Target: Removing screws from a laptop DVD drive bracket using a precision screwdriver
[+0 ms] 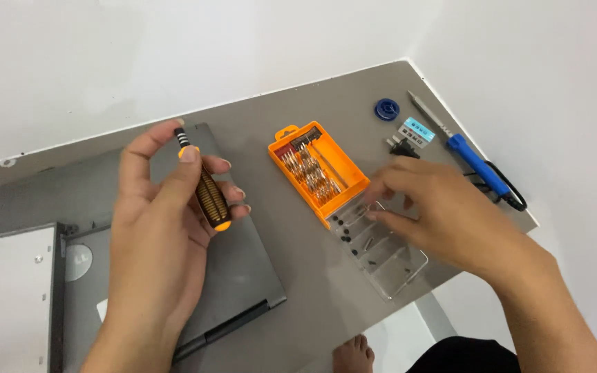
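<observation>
The grey tabletop [316, 276] is running back into the corner of two white walls, its near edge and right edge both lying open to the room, with bare surface showing between the things. A dark grey laptop [243, 276] is lying flat on the left part, reaching close to the near edge, and a pale flat panel [8, 297] is overlapping its left end.

The left hand [157, 235] is hovering over the laptop, its fingers [189, 155] curling around a screwdriver [205, 186] with a ribbed black and orange handle, held upright with a slight tilt, clear of the tabletop.

The right hand [443, 214] is reaching in from the right, fingers drawn narrow over the clear plastic lid [388, 259] of an orange bit case [319, 173]. Small dark screws [343, 231] are lying in the lid's compartments, just beside those fingertips; whether they are pinching one, I cannot tell. The case itself is lying open at a slant between the two hands, rows of shiny metal bits inside.

Toward the far right edge a blue-handled soldering iron [478, 162] is lying with its black cord, a round blue cap [386, 109] near it.
</observation>
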